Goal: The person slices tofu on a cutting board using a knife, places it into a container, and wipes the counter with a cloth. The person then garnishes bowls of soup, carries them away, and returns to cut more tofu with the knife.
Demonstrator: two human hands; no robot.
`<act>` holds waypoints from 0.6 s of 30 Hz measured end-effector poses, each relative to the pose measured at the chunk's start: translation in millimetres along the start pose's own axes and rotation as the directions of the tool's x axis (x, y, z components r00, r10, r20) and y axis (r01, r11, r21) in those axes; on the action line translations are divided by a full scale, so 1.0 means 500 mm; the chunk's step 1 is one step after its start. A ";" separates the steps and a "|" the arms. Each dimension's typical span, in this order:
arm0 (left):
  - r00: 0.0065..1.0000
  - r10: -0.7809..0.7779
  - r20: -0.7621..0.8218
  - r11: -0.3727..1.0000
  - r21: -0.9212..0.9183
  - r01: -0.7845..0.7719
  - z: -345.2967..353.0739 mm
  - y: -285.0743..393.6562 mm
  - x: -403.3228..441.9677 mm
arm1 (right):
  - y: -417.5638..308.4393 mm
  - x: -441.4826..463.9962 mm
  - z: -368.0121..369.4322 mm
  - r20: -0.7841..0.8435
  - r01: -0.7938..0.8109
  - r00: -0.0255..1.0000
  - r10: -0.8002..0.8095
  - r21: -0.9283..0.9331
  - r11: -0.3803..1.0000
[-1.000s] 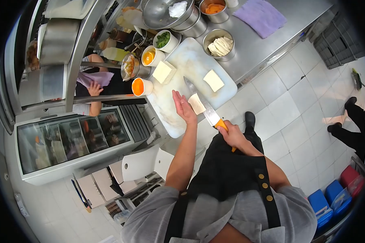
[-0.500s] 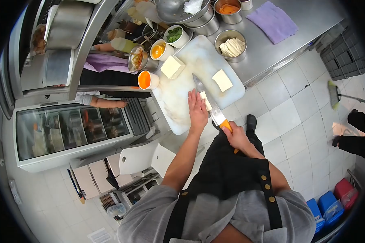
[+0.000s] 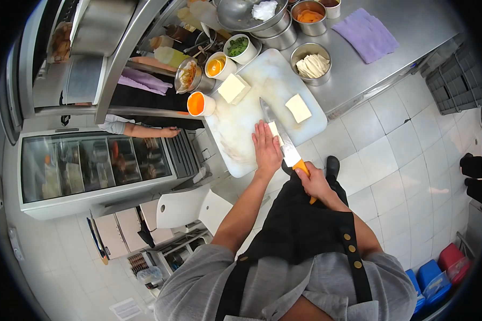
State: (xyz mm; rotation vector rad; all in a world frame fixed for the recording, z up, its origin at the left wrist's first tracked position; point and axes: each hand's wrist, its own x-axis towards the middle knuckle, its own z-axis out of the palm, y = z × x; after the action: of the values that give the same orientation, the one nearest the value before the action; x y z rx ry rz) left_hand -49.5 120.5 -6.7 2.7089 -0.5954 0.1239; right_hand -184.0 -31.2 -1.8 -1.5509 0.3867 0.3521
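My right hand (image 3: 314, 183) grips the orange handle of a knife (image 3: 290, 154), whose blade lies over the white cutting board (image 3: 234, 152) with its tip pointing away from me. My left hand (image 3: 266, 148) rests flat, fingers stretched, on a pale slice (image 3: 274, 130) beside the blade and covers part of it. A second pale slice (image 3: 298, 108) lies to the right of the knife. Near the board's far left edge stands a thicker pale block (image 3: 233, 89).
Cups of orange sauce (image 3: 196, 104) and chopped greens (image 3: 238, 47) line the board's left side. Beyond it are a bowl of pale strips (image 3: 311, 65) and a purple cloth (image 3: 365, 35). Another person's arm (image 3: 150, 130) reaches over a glass-topped fridge (image 3: 93, 168).
My left hand has come down from beside the slice onto it, with the fingers now over it. The other person's arm has moved over the fridge's edge. The view has shifted slightly.
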 end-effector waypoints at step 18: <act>0.958 -0.135 -0.253 0.679 -0.728 -0.096 0.009 -0.011 0.083 | -0.004 -0.004 0.009 -0.041 0.061 0.997 -0.066 -0.122 0.991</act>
State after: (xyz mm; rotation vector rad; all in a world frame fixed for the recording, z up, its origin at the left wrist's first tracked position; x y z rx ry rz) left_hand -9.4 107.3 -6.2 1.8504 -0.4023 0.2148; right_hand -184.8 -26.6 1.0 -1.6878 0.3554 0.2958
